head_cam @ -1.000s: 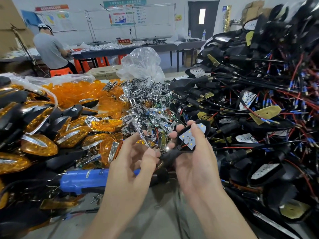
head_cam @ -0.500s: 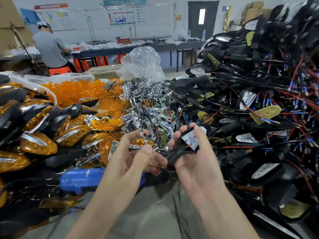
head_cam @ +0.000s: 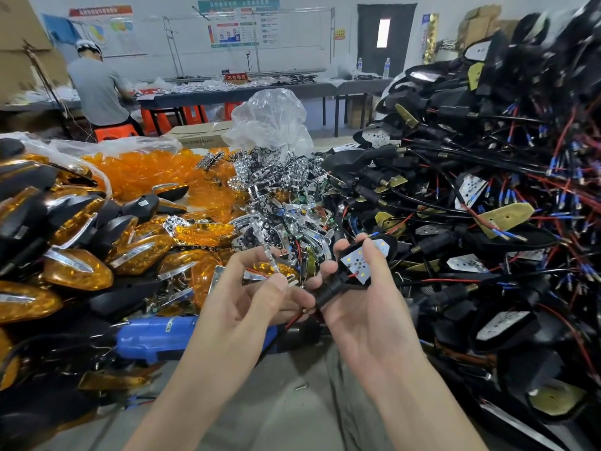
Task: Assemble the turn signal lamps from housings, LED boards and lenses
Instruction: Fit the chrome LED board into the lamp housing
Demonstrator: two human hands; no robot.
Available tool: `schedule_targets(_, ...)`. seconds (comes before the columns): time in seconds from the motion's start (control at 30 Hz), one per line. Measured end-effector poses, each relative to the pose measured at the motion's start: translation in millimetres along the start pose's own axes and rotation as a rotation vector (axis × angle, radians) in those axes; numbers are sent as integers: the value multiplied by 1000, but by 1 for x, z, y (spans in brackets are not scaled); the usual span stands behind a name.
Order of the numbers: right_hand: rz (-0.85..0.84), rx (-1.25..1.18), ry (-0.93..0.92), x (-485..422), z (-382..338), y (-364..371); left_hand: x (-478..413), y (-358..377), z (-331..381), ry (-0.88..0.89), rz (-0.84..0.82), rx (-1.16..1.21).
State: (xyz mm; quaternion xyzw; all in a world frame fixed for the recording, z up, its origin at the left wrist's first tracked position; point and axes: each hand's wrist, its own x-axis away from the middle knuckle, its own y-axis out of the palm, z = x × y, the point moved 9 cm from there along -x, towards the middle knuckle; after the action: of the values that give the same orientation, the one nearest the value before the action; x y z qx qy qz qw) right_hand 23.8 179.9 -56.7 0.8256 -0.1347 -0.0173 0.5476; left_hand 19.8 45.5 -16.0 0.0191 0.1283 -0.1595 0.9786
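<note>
My right hand (head_cam: 367,307) grips a black lamp housing (head_cam: 338,286) with a white LED board (head_cam: 359,263) seated in it, the board facing me. A red wire hangs from the housing's stem. My left hand (head_cam: 257,297) pinches a thin chrome reflector strip (head_cam: 268,255) between thumb and fingers, just left of the housing. Behind the hands lies a heap of chrome reflectors (head_cam: 279,196). Amber lenses (head_cam: 153,172) are piled at the back left. A tall pile of black housings with wires (head_cam: 487,190) fills the right side.
Finished amber-and-black lamps (head_cam: 74,242) are stacked at the left. A blue electric screwdriver (head_cam: 153,336) lies on the grey table (head_cam: 292,415) under my left hand. A clear plastic bag (head_cam: 273,122) stands behind the chrome parts. A person (head_cam: 97,89) works at a far bench.
My left hand has closed its fingers on a chrome strip from the heap and drawn it toward the housing. My right hand has tilted the housing slightly, staying in place.
</note>
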Motion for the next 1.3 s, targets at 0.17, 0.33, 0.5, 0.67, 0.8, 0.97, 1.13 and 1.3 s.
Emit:
schedule_targets(0.17, 10, 65, -31, 0, 3, 1, -1, -1, -3, 22, 23, -108)
schedule_targets(0.33, 8, 170, -53, 6, 6, 2, 1, -3, 15, 192, 93, -412)
schedule_targets(0.5, -33, 197, -94, 9, 5, 5, 7, 9, 22, 296, 64, -527)
schedule_targets(0.67, -57, 269, -151, 16, -1, 13, 13, 15, 31, 408, 73, -676)
schedule_targets(0.8, -111, 345, -207, 22, -2, 21, 15, 19, 37, 477, 62, -704)
schedule_targets(0.97, -120, 485, -238, 25, -3, 21, 17, 21, 42, 518, 43, -779)
schedule_targets(1.13, -146, 588, -306, 26, -6, 26, 17, 24, 45, 547, 23, -872)
schedule_targets(1.3, -145, 643, -281, 24, -3, 25, 13, 26, 42, 512, 13, -873)
